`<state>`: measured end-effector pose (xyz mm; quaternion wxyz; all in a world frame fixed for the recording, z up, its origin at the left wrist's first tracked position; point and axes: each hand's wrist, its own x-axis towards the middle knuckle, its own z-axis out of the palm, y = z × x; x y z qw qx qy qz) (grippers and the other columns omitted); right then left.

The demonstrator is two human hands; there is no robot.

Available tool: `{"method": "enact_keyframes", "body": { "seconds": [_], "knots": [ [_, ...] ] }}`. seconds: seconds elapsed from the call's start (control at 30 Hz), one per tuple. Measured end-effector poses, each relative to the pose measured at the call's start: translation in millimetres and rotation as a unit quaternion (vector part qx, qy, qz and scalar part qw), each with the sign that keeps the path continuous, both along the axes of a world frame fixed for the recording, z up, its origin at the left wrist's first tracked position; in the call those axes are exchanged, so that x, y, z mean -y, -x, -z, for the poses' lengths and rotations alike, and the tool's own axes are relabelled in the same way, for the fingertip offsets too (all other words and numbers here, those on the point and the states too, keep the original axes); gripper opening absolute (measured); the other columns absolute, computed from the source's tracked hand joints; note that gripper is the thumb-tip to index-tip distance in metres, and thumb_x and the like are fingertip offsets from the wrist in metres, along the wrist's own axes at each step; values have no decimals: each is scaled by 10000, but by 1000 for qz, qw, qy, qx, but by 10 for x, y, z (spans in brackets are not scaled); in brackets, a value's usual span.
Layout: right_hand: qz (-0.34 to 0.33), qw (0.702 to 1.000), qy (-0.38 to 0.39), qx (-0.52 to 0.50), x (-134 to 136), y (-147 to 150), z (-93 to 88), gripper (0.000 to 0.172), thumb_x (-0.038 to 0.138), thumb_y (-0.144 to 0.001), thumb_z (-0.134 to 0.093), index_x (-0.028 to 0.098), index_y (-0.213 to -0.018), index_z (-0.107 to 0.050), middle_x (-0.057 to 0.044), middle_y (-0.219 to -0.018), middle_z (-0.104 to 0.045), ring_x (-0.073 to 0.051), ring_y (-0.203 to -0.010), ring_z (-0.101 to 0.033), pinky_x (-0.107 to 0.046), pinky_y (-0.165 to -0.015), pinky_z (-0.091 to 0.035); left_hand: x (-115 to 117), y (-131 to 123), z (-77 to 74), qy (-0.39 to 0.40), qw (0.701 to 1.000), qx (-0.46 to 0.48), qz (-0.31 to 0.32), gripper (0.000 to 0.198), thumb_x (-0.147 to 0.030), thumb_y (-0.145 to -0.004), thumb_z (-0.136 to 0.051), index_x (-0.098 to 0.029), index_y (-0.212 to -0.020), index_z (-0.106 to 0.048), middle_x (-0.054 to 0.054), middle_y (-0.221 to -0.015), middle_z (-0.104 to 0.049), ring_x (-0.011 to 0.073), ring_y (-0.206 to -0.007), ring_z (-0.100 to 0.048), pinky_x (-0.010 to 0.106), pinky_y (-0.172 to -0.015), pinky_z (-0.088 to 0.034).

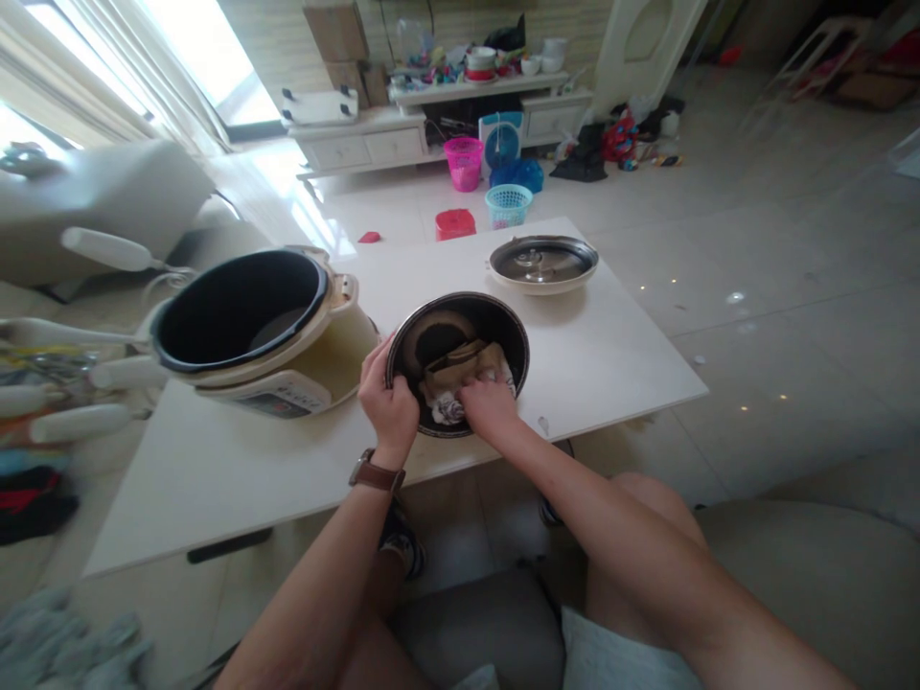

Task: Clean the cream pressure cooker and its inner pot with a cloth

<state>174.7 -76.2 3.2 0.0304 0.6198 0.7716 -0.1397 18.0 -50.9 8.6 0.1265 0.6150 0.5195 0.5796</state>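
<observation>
A dark round inner pot (442, 326) tilts toward me at the near edge of the white table (610, 355). My left hand (389, 402) grips its left rim, thumb over the edge. Inside the pot, my right hand (489, 407) presses on a crumpled brown and white patterned cloth (467, 364), its fingers closed and partly hidden in the folds. To the left stands a cream electric cooker (287, 383) without its lid, its dark inside showing. A round lid (544, 268) lies upside down on the table's far right part.
White-handled things on a rack (107, 249) stand left of the cooker. Past the table are a red stool (455, 224), a light blue basket (509, 204) and a pink basket (464, 163). A small clear piece (543, 425) lies near the table's front edge.
</observation>
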Motion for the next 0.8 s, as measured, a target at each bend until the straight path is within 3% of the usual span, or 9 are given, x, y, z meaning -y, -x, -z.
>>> {"method": "enact_keyframes", "body": {
  "seconds": [0.17,0.3,0.4,0.47,0.53,0.63,0.7,0.73,0.8],
  "knots": [
    [38,993,16,-108,48,115,-28,468,205,-945,-518,310,-1358,-711,-75,-1337,-753,-271,-1159,-717,-357,-906,-541,137,-183,141,-34,999,32,6,533,-62,-865,-480,-203,-1312,-735,101,-1350,-713,235,-1315,-629,424,-1225,-439],
    [109,978,27,-175,29,189,-38,469,270,-1011,-427,372,-1395,-677,-14,-1320,-763,-245,-1176,-715,-315,-898,-544,227,-314,222,-28,999,35,8,485,-126,-943,-492,-222,-1370,-700,111,-1386,-684,240,-1361,-596,438,-1246,-410],
    [90,984,39,-151,-6,139,-32,442,265,-1001,-466,377,-1345,-720,-28,-1282,-775,-264,-1163,-719,-330,-900,-545,217,-334,243,-24,999,39,6,464,-144,-964,-489,-221,-1375,-688,116,-1383,-676,241,-1367,-584,436,-1248,-397],
    [51,992,37,-108,-37,43,-38,415,227,-968,-524,343,-1286,-764,-64,-1260,-780,-286,-1143,-721,-366,-926,-542,172,-309,238,-21,999,48,-3,460,-135,-957,-488,-216,-1364,-688,116,-1367,-679,240,-1347,-590,424,-1235,-402],
    [19,998,25,-59,-71,-80,-56,391,175,-963,-523,281,-1213,-805,-106,-1225,-786,-305,-1157,-707,-445,-1045,-501,111,-265,225,-15,998,59,-16,454,-114,-933,-497,-210,-1329,-697,109,-1330,-691,237,-1307,-606,411,-1212,-418],
    [-4,1000,-9,-16,-106,-232,-91,403,124,-995,-458,203,-1097,-840,-146,-1193,-784,-333,-1284,-628,-584,-1263,-261,28,-199,209,-4,997,74,-37,447,-80,-883,-512,-199,-1266,-709,98,-1272,-704,233,-1256,-623,394,-1179,-440],
    [-10,1000,-22,-8,-98,-259,-101,407,118,-1002,-450,201,-1058,-844,-148,-1202,-776,-353,-1362,-562,-638,-1297,-133,-1,-174,203,1,996,80,-43,443,-68,-863,-514,-190,-1242,-708,98,-1252,-703,235,-1244,-624,393,-1171,-445],
    [-10,1000,-24,-4,-84,-245,-99,402,119,-1000,-454,206,-1059,-842,-147,-1213,-771,-361,-1378,-546,-656,-1290,-137,-4,-171,202,3,996,81,-44,438,-67,-861,-514,-188,-1234,-706,99,-1249,-701,236,-1243,-623,395,-1170,-446],
    [-3,1000,-15,-9,-41,-175,-86,389,122,-987,-474,218,-1138,-820,-140,-1265,-754,-365,-1369,-555,-642,-1246,-259,17,-190,203,1,996,80,-47,420,-75,-869,-513,-189,-1225,-704,99,-1245,-700,235,-1241,-624,398,-1168,-449]
  ]
}}
